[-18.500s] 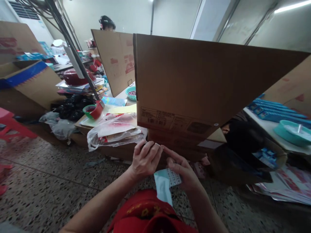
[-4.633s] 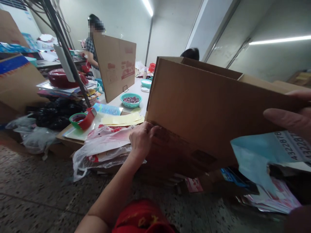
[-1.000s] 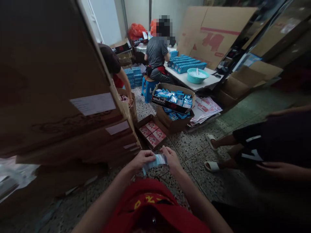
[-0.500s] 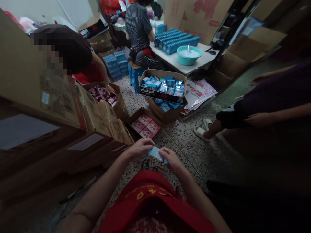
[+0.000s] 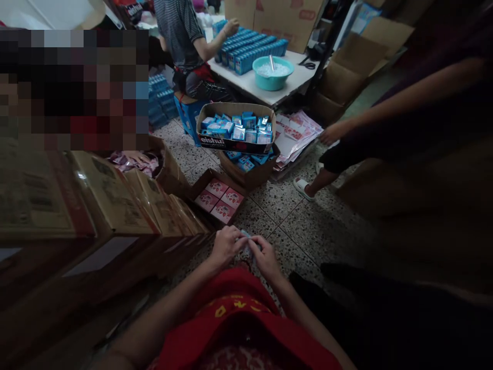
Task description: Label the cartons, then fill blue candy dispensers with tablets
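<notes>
Close in front of my red apron (image 5: 246,293), my left hand (image 5: 226,244) and my right hand (image 5: 265,256) meet, with fingers pinched together. Between them is a small light-blue carton (image 5: 245,234), mostly covered by the fingers. Only a sliver of its top shows, so I cannot tell whether it is folded flat or formed. Just beyond the hands, pink boxes (image 5: 219,198) lie in an uncovered cardboard box on the floor. Behind that, a black-sided tray (image 5: 234,146) heaped with small blue boxes (image 5: 239,133) rests on another carton of them.
Large cardboard cartons (image 5: 115,198) line the left. Behind them a co-worker reaches into a box of purplish packets (image 5: 134,165). A seated person (image 5: 181,41) works at a table with rows of blue boxes (image 5: 252,46) and a turquoise bowl (image 5: 273,77). Another person's arm (image 5: 370,118) hangs at right.
The view has shifted right and down. My hands have come closer together, covering more of the light-blue carton. The seated person's arm has risen over the blue rows; the person at right has come nearer.
</notes>
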Demonstrator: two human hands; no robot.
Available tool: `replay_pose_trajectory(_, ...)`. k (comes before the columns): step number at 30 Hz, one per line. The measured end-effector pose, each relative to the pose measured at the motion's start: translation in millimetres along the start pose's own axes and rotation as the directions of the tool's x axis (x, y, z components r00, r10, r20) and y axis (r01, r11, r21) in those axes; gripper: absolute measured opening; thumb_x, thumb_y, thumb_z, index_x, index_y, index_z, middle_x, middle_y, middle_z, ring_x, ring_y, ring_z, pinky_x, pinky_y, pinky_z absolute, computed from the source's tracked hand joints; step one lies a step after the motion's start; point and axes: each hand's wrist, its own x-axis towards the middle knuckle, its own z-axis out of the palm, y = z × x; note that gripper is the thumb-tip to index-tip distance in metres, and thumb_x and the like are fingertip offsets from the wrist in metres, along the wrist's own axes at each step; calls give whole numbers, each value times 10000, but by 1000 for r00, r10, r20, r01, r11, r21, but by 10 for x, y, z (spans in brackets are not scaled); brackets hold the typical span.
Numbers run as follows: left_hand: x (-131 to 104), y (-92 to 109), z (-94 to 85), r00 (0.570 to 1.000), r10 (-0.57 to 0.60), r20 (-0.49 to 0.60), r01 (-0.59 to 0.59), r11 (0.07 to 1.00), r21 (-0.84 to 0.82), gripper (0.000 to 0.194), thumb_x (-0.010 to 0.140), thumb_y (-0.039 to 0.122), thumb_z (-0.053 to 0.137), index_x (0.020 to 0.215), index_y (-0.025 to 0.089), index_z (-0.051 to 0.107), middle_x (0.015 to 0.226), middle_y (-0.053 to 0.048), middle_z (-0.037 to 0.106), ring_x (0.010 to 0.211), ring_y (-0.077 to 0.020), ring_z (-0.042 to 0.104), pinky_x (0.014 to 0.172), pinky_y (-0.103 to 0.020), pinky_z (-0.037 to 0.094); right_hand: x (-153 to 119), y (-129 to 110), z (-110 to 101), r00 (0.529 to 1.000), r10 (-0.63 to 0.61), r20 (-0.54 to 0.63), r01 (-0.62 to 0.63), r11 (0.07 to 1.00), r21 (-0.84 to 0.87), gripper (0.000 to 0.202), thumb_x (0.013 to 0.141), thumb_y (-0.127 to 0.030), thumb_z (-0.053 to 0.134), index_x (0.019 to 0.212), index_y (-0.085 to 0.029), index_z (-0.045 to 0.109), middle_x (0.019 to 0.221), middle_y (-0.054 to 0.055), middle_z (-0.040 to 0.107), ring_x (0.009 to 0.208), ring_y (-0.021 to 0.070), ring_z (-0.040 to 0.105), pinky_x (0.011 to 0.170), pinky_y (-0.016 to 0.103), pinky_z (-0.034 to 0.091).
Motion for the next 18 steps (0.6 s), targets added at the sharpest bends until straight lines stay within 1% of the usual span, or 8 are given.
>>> replay_pose_trajectory(2,37,-19,5,995,-20,99,28,996,-88,170,813,290,569,757,205,705,804,-21,645,812,-154,549,754,-278,388,-43,35,-20,998,-68,-10,67,996,-52,181,751,-383,583,709,-216,640,746,17,586,753,179,523,719,282,411)
replay_pose_trajectory(5,72,-13,19,984,-49,173,85,975,-206,195,792,310,557,736,196,705,771,-16,645,749,-142,559,698,-249,400,-89,107,-58,985,-172,-15,168,974,-150,175,804,-348,529,747,-221,634,777,28,588,766,183,536,747,297,413)
replay_pose_trajectory(10,64,45,172,959,-136,248,214,923,-321,188,741,291,546,714,177,693,689,-5,647,690,-145,571,645,-237,408,-159,236,-126,979,-200,-38,190,964,-186,165,829,-327,505,762,-233,623,791,28,583,793,189,547,755,305,422)
replay_pose_trajectory(12,46,66,249,957,-154,247,233,912,-336,180,733,282,545,713,170,685,679,-3,644,676,-143,567,633,-235,409,-194,279,-167,979,-199,-48,186,964,-191,154,819,-326,514,757,-234,621,793,29,587,802,192,549,758,308,424)
replay_pose_trajectory(14,17,83,302,964,-180,194,238,912,-335,167,739,265,541,711,170,675,692,-4,641,672,-138,564,632,-233,410,-229,313,-225,982,-162,-94,142,972,-189,141,805,-327,523,819,-230,624,793,28,587,777,190,546,725,303,430)
replay_pose_trajectory(15,-3,91,315,968,-204,144,240,916,-322,168,753,257,533,709,169,670,703,-9,640,671,-137,564,630,-235,410,-245,326,-260,984,-126,-125,102,978,-180,164,794,-325,531,885,-227,625,786,23,581,745,183,541,690,296,431)
replay_pose_trajectory(17,-57,107,320,976,-216,-17,206,950,-234,197,799,252,508,720,167,666,740,-29,646,703,-147,572,652,-254,406,-275,341,-334,990,-30,-139,11,991,-137,291,760,-326,565,1026,-222,616,747,3,558,647,160,514,600,275,419)
replay_pose_trajectory(18,-93,118,317,979,-174,-110,157,976,-148,211,824,258,496,740,169,669,769,-42,653,737,-158,577,684,-273,402,-288,343,-368,994,31,-101,-41,994,-98,355,742,-335,587,1079,-223,611,716,-10,544,595,144,490,557,264,406)
